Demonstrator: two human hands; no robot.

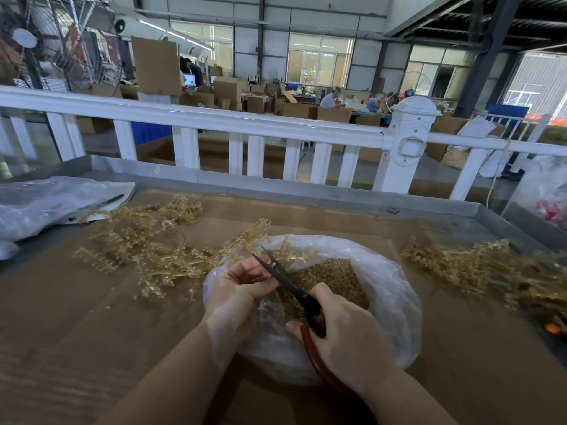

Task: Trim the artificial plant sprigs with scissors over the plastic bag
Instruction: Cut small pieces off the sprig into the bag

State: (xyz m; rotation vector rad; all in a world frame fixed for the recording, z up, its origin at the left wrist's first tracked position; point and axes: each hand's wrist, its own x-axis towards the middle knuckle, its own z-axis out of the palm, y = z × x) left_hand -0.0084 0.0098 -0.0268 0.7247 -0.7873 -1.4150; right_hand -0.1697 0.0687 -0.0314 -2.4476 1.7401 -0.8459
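Note:
A clear plastic bag (pixel 386 289) lies open on the cardboard-covered table, holding a heap of small tan trimmed bits (pixel 331 274). Over its left edge my left hand (pixel 239 289) pinches a thin tan sprig piece between the fingertips. My right hand (pixel 346 335) grips the red handles of the scissors (pixel 288 283); their dark blades stand slightly apart, pointing up-left beside the left fingertips. A pile of tan artificial sprigs (pixel 147 240) spreads across the table to the left of the bag. Another pile of sprigs (pixel 478 268) lies to the right.
A crumpled plastic bag (pixel 40 204) with a dark tool on it sits at the far left. A white railing (pixel 214 121) runs along the table's far side. Another bag with red pieces (pixel 549 194) stands at the right edge. People work among cardboard boxes beyond.

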